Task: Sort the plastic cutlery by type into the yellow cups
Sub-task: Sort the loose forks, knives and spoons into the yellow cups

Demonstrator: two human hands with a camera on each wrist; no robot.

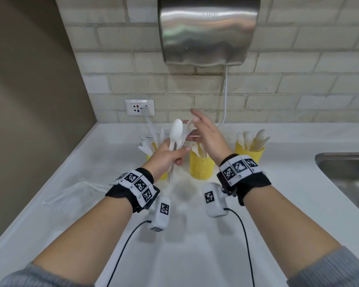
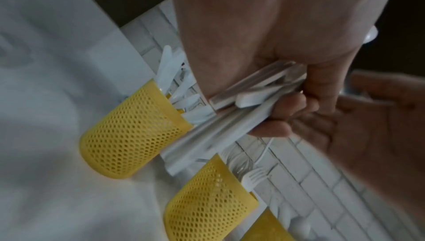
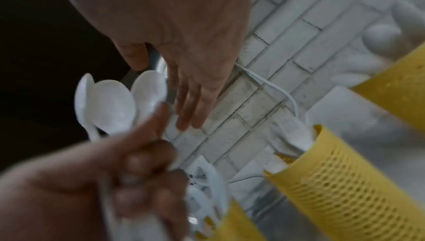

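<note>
My left hand (image 1: 174, 156) is raised over the counter and grips a bundle of white plastic cutlery (image 2: 253, 99) by the handles, with the spoon bowls (image 1: 177, 129) pointing up. My right hand (image 1: 196, 126) is open, fingers straight, right beside those spoon bowls (image 3: 115, 103); I cannot tell if it touches them. Behind the hands stand three yellow mesh cups. The left cup (image 2: 128, 135) holds knives, the middle cup (image 1: 201, 165) holds forks, and the right cup (image 1: 249, 153) holds spoons. My left hand partly hides the left cup in the head view.
The white counter (image 1: 184, 245) meets a brick wall with a steel hand dryer (image 1: 207, 30), a socket (image 1: 139, 107) and a white cable (image 1: 226, 96). A steel sink (image 1: 348, 172) is at the right. A clear plastic bag (image 1: 77, 191) lies at the left.
</note>
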